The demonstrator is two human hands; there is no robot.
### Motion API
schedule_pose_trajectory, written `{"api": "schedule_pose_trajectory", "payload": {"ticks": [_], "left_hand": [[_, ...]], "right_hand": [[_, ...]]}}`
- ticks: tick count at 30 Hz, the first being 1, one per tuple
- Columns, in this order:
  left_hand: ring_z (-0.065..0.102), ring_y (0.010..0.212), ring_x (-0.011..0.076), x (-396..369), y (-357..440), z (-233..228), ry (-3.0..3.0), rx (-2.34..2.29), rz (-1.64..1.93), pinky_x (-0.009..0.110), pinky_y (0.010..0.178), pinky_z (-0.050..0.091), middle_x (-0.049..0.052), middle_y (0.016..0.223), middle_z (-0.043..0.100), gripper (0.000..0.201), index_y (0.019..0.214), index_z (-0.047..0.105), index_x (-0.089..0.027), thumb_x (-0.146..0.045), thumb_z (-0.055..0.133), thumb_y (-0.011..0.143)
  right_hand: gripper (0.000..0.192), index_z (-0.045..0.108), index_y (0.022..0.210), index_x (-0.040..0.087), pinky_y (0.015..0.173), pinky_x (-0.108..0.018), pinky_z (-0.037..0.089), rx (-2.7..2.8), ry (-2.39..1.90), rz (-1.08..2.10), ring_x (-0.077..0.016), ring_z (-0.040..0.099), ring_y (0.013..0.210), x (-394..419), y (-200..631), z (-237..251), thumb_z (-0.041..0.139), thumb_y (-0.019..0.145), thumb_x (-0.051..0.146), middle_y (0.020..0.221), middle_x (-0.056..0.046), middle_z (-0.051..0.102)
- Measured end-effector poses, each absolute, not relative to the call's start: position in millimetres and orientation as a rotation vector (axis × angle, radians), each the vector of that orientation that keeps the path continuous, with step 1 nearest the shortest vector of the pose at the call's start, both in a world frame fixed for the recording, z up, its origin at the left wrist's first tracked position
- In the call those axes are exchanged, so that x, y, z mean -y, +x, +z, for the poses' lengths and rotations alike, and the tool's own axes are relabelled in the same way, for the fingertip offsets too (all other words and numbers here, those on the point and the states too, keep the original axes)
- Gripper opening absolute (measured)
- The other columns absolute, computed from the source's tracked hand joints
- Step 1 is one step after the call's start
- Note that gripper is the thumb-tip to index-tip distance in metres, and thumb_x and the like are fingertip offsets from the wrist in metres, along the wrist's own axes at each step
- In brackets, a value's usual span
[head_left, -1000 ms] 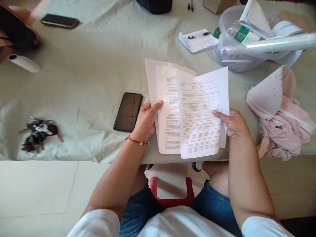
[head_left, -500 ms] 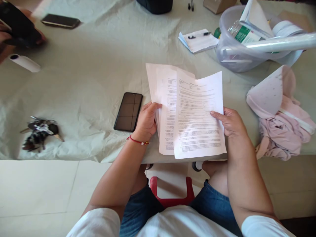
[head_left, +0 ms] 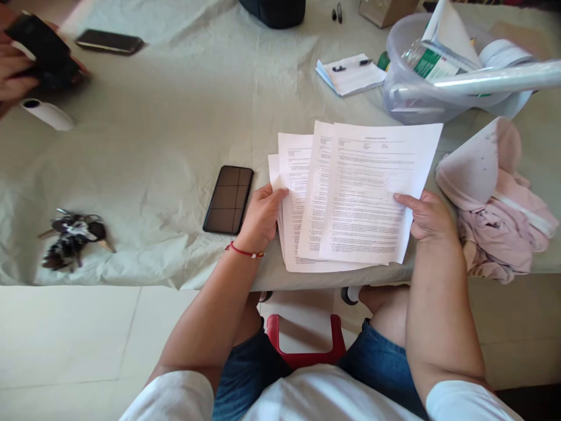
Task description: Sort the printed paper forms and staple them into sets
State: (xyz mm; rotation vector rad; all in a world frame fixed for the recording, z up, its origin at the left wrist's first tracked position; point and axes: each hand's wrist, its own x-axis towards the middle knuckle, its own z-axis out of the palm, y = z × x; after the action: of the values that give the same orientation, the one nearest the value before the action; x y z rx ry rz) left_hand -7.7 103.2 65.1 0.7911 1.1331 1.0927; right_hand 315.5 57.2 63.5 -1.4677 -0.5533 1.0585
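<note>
Several printed paper sheets (head_left: 368, 199) are fanned out above the front edge of the table, overlapping one another. My left hand (head_left: 262, 216) pinches the left sheets at their left edge, thumb on top. At the right edge of the uppermost sheets, my right hand (head_left: 427, 215) grips with its thumb on the print and its fingers hidden behind. A dark smartphone (head_left: 228, 199) lies on the cloth just left of my left hand. Right of my right hand is a crumpled pink cloth item (head_left: 504, 216) with a stiff, curved flap.
A clear plastic tub (head_left: 412, 88) holds papers, a bottle and a long clear roll. Near it lies a paper pad (head_left: 350, 75) with pens. Keys (head_left: 79, 234), a white cylinder (head_left: 49, 114) and another phone (head_left: 109, 42) are at left, near another person's hand (head_left: 15, 70) holding a black object.
My right hand has moved right, carrying the upper sheets with it, so the papers spread wider and more sheets show. My left hand has stayed nearly in place.
</note>
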Motion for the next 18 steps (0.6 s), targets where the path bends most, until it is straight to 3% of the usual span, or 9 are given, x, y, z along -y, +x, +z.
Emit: {"api": "schedule_pose_trajectory", "payload": {"ticks": [5,12,14,18], "left_hand": [[0.075,0.080,0.0216,-102.9,-7.9,61.2,0.782,-1.177,1.151,0.034,0.074,0.059,0.004,0.091,0.078,0.030,0.100,0.064,-0.024,-0.032,0.081,0.077],[0.059,0.059,0.0137,-103.3,-12.1,60.9,0.778,-1.244,1.323,0.025,0.059,0.046,-0.009,0.068,0.059,0.053,0.120,0.057,-0.031,-0.016,0.075,0.072],[0.060,0.061,0.0137,-103.4,-12.5,61.6,0.791,-1.227,1.335,0.025,0.060,0.047,-0.007,0.071,0.064,0.052,0.116,0.060,-0.030,-0.015,0.076,0.069],[0.059,0.061,0.0132,-104.2,-11.4,62.1,0.805,-1.250,1.236,0.026,0.056,0.045,-0.001,0.071,0.068,0.015,0.081,0.070,-0.023,-0.017,0.074,0.067]], "right_hand": [[0.061,0.081,0.105,0.016,0.101,-0.048,0.068,0.628,-1.428,1.126,-0.0298,0.082,0.103,-55.7,314.3,63.9,0.108,0.051,0.024,0.108,-0.010,0.086],[0.047,0.082,0.093,0.017,0.093,-0.043,0.069,0.628,-1.494,1.027,-0.0255,0.081,0.093,-59.7,309.8,56.8,0.103,0.052,0.014,0.100,-0.006,0.086],[0.042,0.082,0.093,0.016,0.093,-0.041,0.068,0.620,-1.519,0.999,-0.0240,0.081,0.092,-60.4,309.7,55.7,0.100,0.055,0.009,0.099,-0.006,0.086],[0.036,0.082,0.090,0.019,0.092,-0.042,0.069,0.638,-1.578,0.970,-0.0238,0.081,0.090,-59.9,310.3,54.5,0.097,0.058,0.010,0.096,-0.004,0.086]]}}
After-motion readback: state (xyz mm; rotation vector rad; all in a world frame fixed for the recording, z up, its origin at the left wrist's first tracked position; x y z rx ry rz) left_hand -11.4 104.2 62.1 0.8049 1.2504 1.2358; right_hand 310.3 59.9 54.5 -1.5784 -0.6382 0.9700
